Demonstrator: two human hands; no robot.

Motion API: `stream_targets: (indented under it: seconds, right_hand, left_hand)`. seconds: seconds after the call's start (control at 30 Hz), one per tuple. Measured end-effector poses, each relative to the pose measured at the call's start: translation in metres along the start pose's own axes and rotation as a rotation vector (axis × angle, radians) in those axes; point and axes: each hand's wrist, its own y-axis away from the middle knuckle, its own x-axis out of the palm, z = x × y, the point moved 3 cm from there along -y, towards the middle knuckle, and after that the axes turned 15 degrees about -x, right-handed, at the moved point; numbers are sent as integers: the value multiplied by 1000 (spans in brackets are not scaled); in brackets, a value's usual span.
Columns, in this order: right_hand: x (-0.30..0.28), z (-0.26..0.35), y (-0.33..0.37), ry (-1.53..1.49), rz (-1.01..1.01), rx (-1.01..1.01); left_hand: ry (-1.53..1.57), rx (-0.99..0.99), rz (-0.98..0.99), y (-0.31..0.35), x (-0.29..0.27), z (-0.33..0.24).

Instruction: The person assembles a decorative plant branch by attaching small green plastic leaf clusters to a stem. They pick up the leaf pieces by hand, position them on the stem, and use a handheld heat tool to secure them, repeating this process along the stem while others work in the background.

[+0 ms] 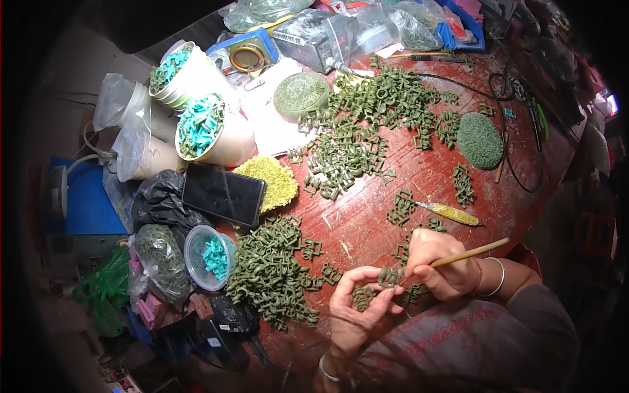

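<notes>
My left hand (354,313) pinches a small dark-green openwork piece (391,277) between thumb and fingertips. Another green piece (362,299) shows at its palm side. Close beside it, my right hand (440,261) is closed round a slim tool with a wooden handle (481,249). The tool's thin tip points at the pinched piece; I cannot tell whether they touch. A yellow-handled pointed tool (453,213) lies on the red table (373,216) beyond my right hand. Several loose green pieces (401,208) lie near it.
A big heap of green pieces (275,272) lies left of my hands, another (393,98) farther back. Around them are a black phone (225,194) on a yellow sponge-like pad (278,181), a clear tub (208,268), cups of turquoise and green pieces (229,141), and a round green pad (480,141).
</notes>
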Motion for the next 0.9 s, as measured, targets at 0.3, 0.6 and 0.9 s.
stream_targets:
  seconds: [0.3,0.6,0.9]
  right_hand:
    - [-3,-3,-3,-17,-27,57]
    - [-7,-3,-1,30,-168,53]
    - [-3,0,-5,40,-92,64]
  left_hand:
    - [255,-66,26,-5,-11,4]
    - [44,282,-389,12,-27,-18]
    - [-1276,680,-1304,58,-34,-58]
